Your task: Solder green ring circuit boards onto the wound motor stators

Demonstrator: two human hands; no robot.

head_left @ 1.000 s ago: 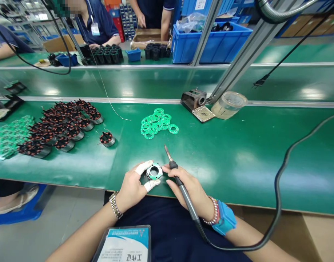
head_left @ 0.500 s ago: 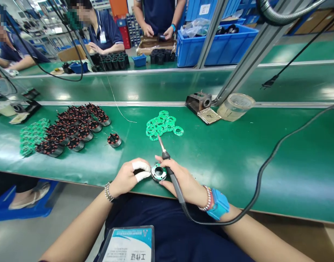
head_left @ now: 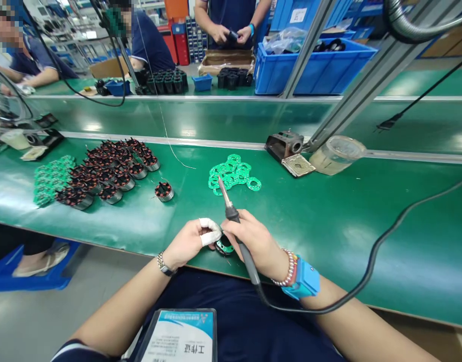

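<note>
My right hand (head_left: 255, 244) is closed round the grey handle of a soldering iron (head_left: 246, 259), whose tip points up over a loose pile of green ring boards (head_left: 234, 173). Just left of it, my left hand (head_left: 189, 241), with white covers on thumb and forefinger, pinches at the rim of a round motor part (head_left: 225, 245) topped by a green ring board. The fingertips of both hands meet above this part near the table's front edge. A single copper-wound stator (head_left: 164, 191) stands apart to the left.
Many wound stators (head_left: 110, 173) and a stack of green boards (head_left: 52, 181) lie at the left. An iron holder (head_left: 287, 146) and a clear tub (head_left: 336, 155) stand at the back right. The iron's black cable (head_left: 372, 261) crosses the right side. People work across the bench.
The fingers of both hands have come together over the motor part, which is now partly covered and tilted. The view has shifted slightly. Across the bench, one person has turned and leaned.
</note>
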